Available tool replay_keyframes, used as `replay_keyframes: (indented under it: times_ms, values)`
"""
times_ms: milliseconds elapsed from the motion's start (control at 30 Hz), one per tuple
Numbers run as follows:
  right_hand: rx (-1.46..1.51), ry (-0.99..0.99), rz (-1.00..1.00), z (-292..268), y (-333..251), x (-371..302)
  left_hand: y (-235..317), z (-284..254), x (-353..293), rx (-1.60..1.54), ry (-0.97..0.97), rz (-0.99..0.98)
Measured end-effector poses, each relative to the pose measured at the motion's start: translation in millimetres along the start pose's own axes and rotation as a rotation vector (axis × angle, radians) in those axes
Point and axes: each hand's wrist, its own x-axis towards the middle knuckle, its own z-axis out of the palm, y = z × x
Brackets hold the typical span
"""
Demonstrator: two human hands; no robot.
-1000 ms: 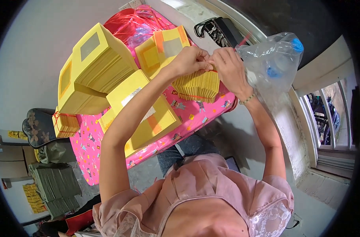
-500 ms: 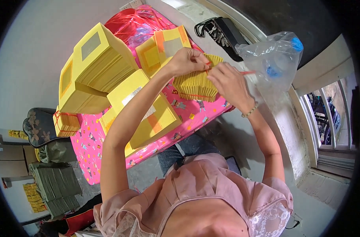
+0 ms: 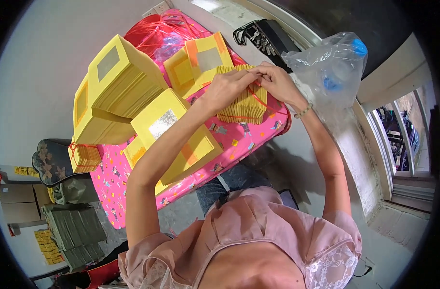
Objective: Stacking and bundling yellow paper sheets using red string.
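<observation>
A bundle of folded yellow paper (image 3: 240, 110) stands at the far right of the table, its many edges facing me. Red plastic string (image 3: 261, 100) runs across the bundle, a loose end trailing down to the right. My left hand (image 3: 229, 89) lies over the bundle's upper left part, fingertips closed on the string. Against it, my right hand (image 3: 278, 85) pinches at the same spot from the right side. The fingertips of both hands meet there and partly hide the string and any knot in it.
Tall yellow paper stacks (image 3: 128, 79) stand at the left of the pink patterned table cover (image 3: 106, 185); another stack (image 3: 181, 139) lies near my left forearm. Red string (image 3: 147, 33) heaps at the back. A black bag with keys (image 3: 270, 38) and a clear plastic bag (image 3: 333, 72) sit on the ledge.
My hands have come together over the bundle; the left moved right, the right moved slightly up. The string's loose end now hangs across the bundle instead of sticking out beyond my right hand.
</observation>
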Motion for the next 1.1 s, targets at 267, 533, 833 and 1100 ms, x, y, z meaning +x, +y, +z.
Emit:
replay_keyframes:
  times_ms: [267,533,833,1100]
  values:
    - [0.139,-0.017,-0.123,2.2,11.6,4.7,-6.1,-2.0,-4.6,0.033,0.055,0.035]
    - [-0.037,0.106,-0.250,-2.9,-10.9,-1.9,-12.2,10.6,-8.5,-0.256,0.238,-0.085]
    - [-0.313,0.264,-0.207,-2.8,-0.7,-5.7,-11.9,3.1,-28.5,-0.313,0.201,-0.340]
    - [-0.385,0.342,-0.236,0.8,-1.7,-10.4,-9.0,4.7,-31.9,-0.376,0.238,-0.451]
